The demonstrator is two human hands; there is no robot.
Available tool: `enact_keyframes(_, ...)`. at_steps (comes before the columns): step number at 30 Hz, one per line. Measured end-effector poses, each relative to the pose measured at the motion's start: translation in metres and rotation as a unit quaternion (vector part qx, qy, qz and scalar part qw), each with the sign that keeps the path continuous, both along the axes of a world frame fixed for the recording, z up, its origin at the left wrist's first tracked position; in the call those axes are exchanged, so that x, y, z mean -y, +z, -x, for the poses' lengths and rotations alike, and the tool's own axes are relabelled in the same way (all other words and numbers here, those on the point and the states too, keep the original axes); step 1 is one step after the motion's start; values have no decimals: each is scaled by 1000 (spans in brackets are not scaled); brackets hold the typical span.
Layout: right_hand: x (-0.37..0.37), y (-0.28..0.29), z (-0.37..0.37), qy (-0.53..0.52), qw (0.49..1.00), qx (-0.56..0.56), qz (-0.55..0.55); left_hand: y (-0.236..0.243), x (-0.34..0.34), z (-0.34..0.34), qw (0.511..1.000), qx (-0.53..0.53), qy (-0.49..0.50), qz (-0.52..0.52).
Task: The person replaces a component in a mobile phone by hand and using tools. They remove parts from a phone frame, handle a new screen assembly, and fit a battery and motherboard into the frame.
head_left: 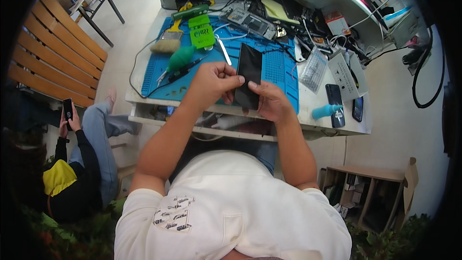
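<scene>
A black smartphone (250, 63) is held upright-lengthwise over the front part of a blue repair mat (161, 79), its dark glossy face turned up. My right hand (273, 99) grips its lower right edge, thumb on the face and fingers underneath. From the other side my left hand (211, 84) has its thumb and curled fingers pinched at the phone's left edge; whether a small piece sits in that pinch is hidden. Close by on the mat lie metal tweezers (224, 50), a green air blower (181, 59) and a dark pen-shaped tool (180, 72).
Behind lie a wide brush (168, 40), a green packet (201, 31), a green-handled screwdriver (190, 12) and an opened device (248, 22). To the right are a blue bottle (326, 111) and two phones (335, 101). A half-open drawer (216, 123) is below. Someone sits left, holding a phone (68, 114).
</scene>
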State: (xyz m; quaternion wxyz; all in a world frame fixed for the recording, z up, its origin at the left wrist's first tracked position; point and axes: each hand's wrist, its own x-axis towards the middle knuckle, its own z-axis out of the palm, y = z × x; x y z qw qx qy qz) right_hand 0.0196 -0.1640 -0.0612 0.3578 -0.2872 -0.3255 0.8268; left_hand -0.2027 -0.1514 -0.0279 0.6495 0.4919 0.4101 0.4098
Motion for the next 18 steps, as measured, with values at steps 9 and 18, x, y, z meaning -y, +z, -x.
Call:
enact_keyframes(9,-15,-8,25,-183,980,-70,18,-4,7,-8,964,-180,59,-189)
enact_keyframes(18,-15,-19,37,-222,969,-107,-32,19,16,-8,968,-168,47,-180)
